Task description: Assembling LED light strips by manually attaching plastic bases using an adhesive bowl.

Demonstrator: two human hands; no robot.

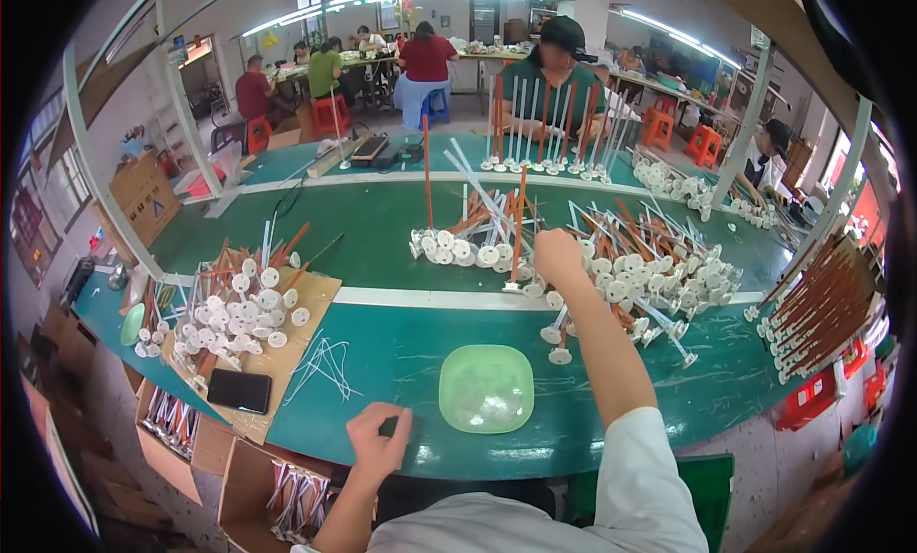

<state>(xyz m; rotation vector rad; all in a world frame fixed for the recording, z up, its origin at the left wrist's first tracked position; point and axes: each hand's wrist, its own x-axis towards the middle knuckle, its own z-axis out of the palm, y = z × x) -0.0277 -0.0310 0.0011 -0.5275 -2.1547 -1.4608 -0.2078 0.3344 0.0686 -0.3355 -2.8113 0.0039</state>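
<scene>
Slim brown stick with a round white base stands at twelve o'clock on the green worktop, right hand just beside it, grip unreadable; left hand curls at ten, contents hidden. Looks like picking, calling for a careful pinch.

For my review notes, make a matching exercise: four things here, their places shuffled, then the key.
1. Light green, rounded-square plastic dish
2. Black rectangular phone
3. Thin white loose strips
4. Right hand

A. On the flat brown cardboard sheet
B. Beside an upright orange-brown stick
C. Between cardboard sheet and dish
D. On the near green tabletop, right of the left hand

Pairs: 1-D, 2-A, 3-C, 4-B
</scene>
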